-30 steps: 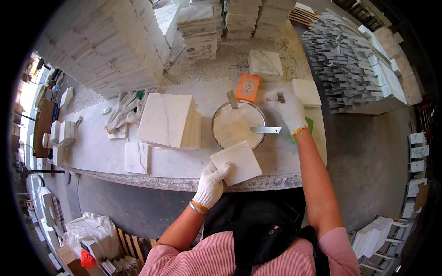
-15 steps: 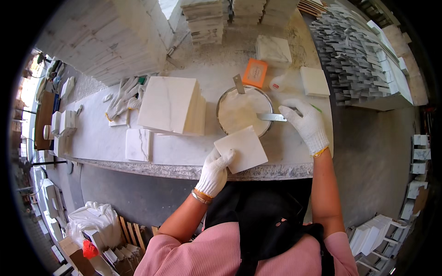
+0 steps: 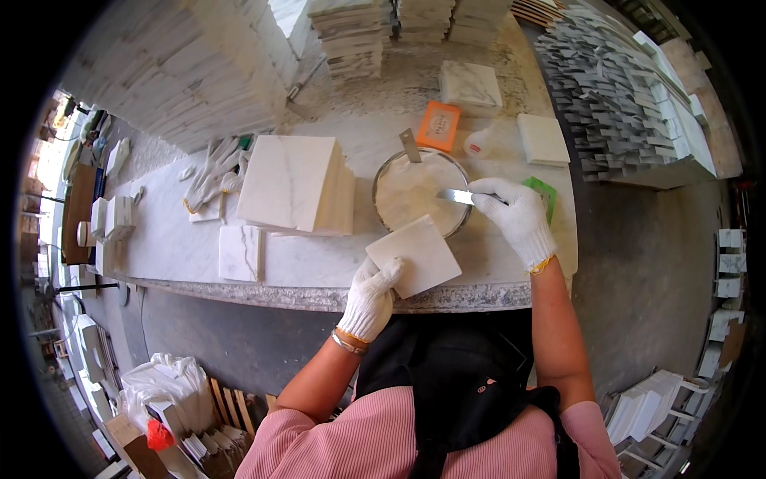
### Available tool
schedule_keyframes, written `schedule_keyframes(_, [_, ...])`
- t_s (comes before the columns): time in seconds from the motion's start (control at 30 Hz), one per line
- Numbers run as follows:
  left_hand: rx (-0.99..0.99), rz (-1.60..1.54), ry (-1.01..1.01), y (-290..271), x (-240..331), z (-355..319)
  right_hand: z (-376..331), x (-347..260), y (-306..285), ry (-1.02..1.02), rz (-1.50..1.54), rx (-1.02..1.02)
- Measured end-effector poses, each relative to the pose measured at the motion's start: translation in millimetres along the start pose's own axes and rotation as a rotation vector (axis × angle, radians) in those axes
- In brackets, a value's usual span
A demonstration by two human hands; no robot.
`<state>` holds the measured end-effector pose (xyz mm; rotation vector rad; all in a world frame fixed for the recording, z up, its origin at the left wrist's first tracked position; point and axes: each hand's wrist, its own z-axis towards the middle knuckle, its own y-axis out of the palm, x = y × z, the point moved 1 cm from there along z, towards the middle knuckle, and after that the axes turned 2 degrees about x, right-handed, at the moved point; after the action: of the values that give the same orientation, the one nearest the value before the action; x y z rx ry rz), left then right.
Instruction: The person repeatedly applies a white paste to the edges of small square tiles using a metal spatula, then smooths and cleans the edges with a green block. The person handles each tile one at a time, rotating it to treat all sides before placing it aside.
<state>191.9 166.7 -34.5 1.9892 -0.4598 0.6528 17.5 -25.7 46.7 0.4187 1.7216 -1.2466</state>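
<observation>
My left hand [image 3: 372, 297], in a white knit glove, grips a square white tile [image 3: 415, 257] by its left corner, thumb on top. The tile is held over the table's front edge. Beyond it stands a round tub [image 3: 399, 209] of cream-coloured paste. My gloved right hand [image 3: 511, 215] pinches the end of a putty knife [image 3: 456, 195] at the tub's right rim, its metal blade reaching over the paste. A second metal blade [image 3: 410, 146] leans on the tub's far rim. Left of the tub is a stack of marble tiles [image 3: 289, 182].
Behind the tub lie an orange box [image 3: 439, 126], a small white bottle [image 3: 479, 144] and white tiles [image 3: 544, 140]. A green item [image 3: 542, 194] is beside my right hand. Spare gloves [image 3: 217, 172] lie at the left. Tall tile stacks [image 3: 183, 72] stand along the back.
My right hand has moved left and closed on the putty knife, uncovering more of the green item. The left hand and its tile have stayed almost in place.
</observation>
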Motion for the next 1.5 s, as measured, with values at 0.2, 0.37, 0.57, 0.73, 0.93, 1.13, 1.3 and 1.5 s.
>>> schedule_keyframes(0.2, [0.003, -0.001, 0.002, 0.2, -0.3, -0.5, 2.1, 10.0, 10.1, 0.144, 0.169, -0.099])
schedule_keyframes(0.37, [0.007, -0.018, -0.007, 3.8, 2.6, -2.5, -3.2, -4.8, 1.8, 0.262, 0.325, -0.093])
schedule_keyframes(0.57, [0.023, 0.01, 0.011, 1.9, 0.2, -2.3, -13.8, -24.5, -4.1, 0.242, 0.341, -0.069])
schedule_keyframes(0.73, [0.018, 0.005, 0.001, 1.8, 0.0, -1.5, -21.3, -24.4, -3.1, 0.115, 0.32, -0.052])
schedule_keyframes(0.93, [0.025, 0.003, -0.002, 2.1, 0.0, -1.8, -24.9, -20.4, -3.7, -0.014, 0.197, -0.024])
schedule_keyframes(1.13, [0.021, -0.004, -0.006, 1.4, -0.4, -1.2, -25.7, -20.3, -4.5, -0.112, 0.102, 0.021])
schedule_keyframes(1.3, [0.024, -0.004, -0.015, 1.9, 0.5, -1.9, -27.9, -23.8, -5.7, -0.159, 0.078, 0.033])
schedule_keyframes(1.5, [0.038, 0.013, -0.001, 2.1, -0.1, -1.8, -26.6, -20.7, -4.5, -0.212, 0.046, 0.073])
